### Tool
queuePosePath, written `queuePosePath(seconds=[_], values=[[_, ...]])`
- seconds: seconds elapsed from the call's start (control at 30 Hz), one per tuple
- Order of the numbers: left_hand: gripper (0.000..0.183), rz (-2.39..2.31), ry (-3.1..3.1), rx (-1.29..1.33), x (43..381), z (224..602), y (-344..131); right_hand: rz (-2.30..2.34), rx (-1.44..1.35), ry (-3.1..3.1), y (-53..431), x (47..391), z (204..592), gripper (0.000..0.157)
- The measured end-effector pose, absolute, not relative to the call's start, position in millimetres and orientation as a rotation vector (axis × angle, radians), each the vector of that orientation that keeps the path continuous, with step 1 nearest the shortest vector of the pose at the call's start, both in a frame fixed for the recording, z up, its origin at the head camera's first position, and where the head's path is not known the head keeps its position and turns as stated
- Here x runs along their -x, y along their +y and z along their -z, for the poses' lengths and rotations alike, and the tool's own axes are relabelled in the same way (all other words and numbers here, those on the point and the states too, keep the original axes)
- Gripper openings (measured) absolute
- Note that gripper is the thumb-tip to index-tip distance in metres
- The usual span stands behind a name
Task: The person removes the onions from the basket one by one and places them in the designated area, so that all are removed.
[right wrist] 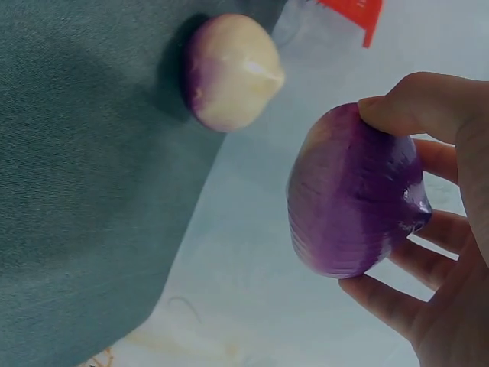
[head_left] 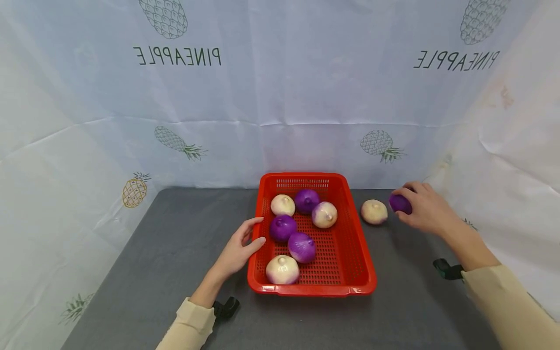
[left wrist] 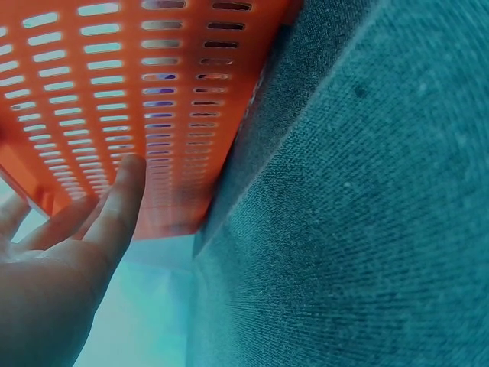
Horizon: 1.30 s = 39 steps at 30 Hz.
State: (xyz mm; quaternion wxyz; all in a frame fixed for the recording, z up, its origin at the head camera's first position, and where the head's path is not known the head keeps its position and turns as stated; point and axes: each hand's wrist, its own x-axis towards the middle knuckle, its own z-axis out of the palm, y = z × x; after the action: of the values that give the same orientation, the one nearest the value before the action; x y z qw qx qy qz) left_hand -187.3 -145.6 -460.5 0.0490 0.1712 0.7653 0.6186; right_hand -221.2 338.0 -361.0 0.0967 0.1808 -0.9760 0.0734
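Note:
My right hand (head_left: pixel 423 206) grips a purple onion (right wrist: pixel 355 195) between thumb and fingertips, its pointed end toward the palm in the right wrist view. The onion is held up off the grey table at the right. A whitish onion with a purple base (head_left: pixel 374 212) lies on the table just left of that hand. At the left rim of a red plastic basket (head_left: pixel 356 243), my left hand (head_left: pixel 236 250) rests with thumb and fingers spread and nothing in its grasp. In the left wrist view its fingers lie against the slotted side wall. Several purple and whitish onions (head_left: pixel 302 248) sit inside the basket.
The grey table (head_left: pixel 183 253) runs back to a white curtain (head_left: pixel 306 97) printed with pineapples. More curtain hangs close along the right side, beside my right arm. Dark straps (head_left: pixel 226 308) with small devices sit at both wrists.

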Motion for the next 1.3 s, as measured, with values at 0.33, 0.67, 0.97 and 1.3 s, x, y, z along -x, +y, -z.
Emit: queuePosePath(seconds=[0.33,0.67,0.97,1.3], values=[[0.055,-1.889,2.333,-0.524,187.3,460.8,-145.7,-0.191,-0.438,-2.968,348.0,238.2,376.4,0.052],[0.056,-1.874,2.356,-0.544,188.0,461.2,-145.6,-0.244,-0.372,-3.042,365.9,256.0,409.8,0.053],[0.056,-1.878,2.343,-0.536,187.7,461.6,-146.4,-0.298,-0.333,-3.050,368.5,263.3,435.8,0.053],[0.056,-1.886,2.336,-0.539,187.6,460.9,-145.8,-0.296,-0.305,-3.095,366.6,264.7,444.4,0.055]])
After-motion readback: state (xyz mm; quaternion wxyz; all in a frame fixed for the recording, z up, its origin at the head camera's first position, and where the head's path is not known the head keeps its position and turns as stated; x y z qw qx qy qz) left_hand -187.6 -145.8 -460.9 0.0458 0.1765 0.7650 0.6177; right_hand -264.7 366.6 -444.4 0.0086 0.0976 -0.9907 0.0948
